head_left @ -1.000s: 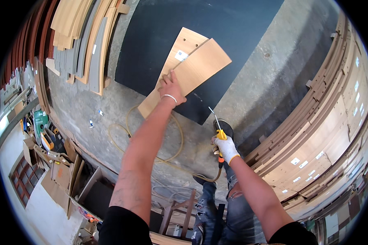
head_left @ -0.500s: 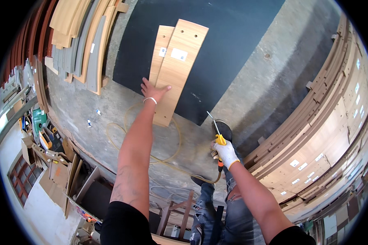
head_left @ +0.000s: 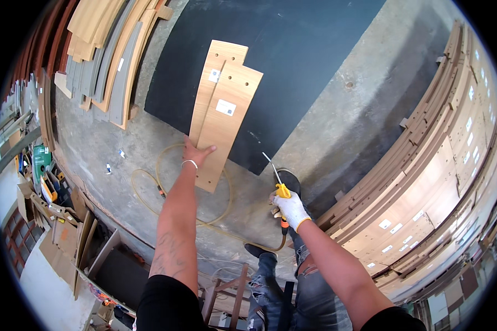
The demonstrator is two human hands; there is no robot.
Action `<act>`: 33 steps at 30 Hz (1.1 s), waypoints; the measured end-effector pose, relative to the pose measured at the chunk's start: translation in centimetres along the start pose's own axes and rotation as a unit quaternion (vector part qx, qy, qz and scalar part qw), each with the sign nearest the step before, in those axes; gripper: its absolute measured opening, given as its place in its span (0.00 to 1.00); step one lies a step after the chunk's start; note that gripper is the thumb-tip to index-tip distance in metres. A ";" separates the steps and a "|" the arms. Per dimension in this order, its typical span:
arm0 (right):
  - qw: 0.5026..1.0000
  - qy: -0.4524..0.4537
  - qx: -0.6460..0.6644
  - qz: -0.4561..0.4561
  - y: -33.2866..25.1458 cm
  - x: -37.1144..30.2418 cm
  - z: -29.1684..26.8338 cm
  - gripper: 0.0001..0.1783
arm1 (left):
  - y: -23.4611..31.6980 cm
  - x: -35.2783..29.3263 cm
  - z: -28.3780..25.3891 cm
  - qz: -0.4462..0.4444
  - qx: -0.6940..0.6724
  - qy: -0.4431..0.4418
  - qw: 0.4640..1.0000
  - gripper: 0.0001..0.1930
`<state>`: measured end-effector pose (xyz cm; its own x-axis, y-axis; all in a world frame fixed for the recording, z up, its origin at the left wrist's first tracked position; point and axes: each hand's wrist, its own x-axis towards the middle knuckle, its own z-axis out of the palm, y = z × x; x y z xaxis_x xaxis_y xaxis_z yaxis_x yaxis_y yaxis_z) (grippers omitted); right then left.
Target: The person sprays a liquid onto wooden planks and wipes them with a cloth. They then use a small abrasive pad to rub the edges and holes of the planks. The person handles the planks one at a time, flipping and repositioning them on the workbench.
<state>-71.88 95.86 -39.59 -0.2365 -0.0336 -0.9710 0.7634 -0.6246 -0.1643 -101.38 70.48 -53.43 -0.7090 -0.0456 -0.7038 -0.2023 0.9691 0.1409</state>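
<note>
Nearest the camera, dark jeans and two black shoes (head_left: pixel 289 179) are seen on the concrete floor (head_left: pixel 337 132), beside a wooden stool frame (head_left: pixel 226 292). The right hand (head_left: pixel 290 209), in a white glove, is closed around the orange and yellow handle of an air blow gun (head_left: pixel 279 185), whose thin metal nozzle points up and to the left. A yellowish hose (head_left: pixel 204 220) is looped over the floor from the gun's base, passing under the left forearm.

Further out, the bare left hand (head_left: pixel 196 154), a thin band at its wrist, is laid flat with fingers spread on the lower end of the upper wooden panel (head_left: pixel 226 124); nothing is pinched. This drilled panel, with a white label, is stacked on a second wooden panel (head_left: pixel 212 77), offset to the right. Both lie partly on a large dark sheet (head_left: pixel 292 60) and partly on the concrete.

To the far left, curved boards (head_left: pixel 102 60) are leaned together, with what appears to be cardboard clutter (head_left: pixel 55 220) below them. To the right, stacked long panels (head_left: pixel 419 182) are piled.
</note>
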 end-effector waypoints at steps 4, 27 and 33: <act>1.000 -0.005 0.016 -0.012 0.9 0.8 -1.7 0.05 | 0.8 -1.3 -1.3 0.013 -0.087 -0.073 0.993 0.52; 0.997 0.050 0.013 -0.049 -4.5 -5.8 -0.3 0.05 | 13.2 -9.3 -6.8 0.140 0.130 0.095 0.977 0.25; 0.932 0.060 -0.344 -0.095 -4.3 -8.9 6.5 0.13 | -2.1 -25.2 -5.6 -0.028 -0.049 0.015 0.998 0.28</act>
<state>-76.94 93.77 -29.12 -0.3695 0.1403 -0.9186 0.9291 0.0395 -0.3677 -86.90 68.25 -32.07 -0.7146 -0.1083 -0.6911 -0.3070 0.9362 0.1708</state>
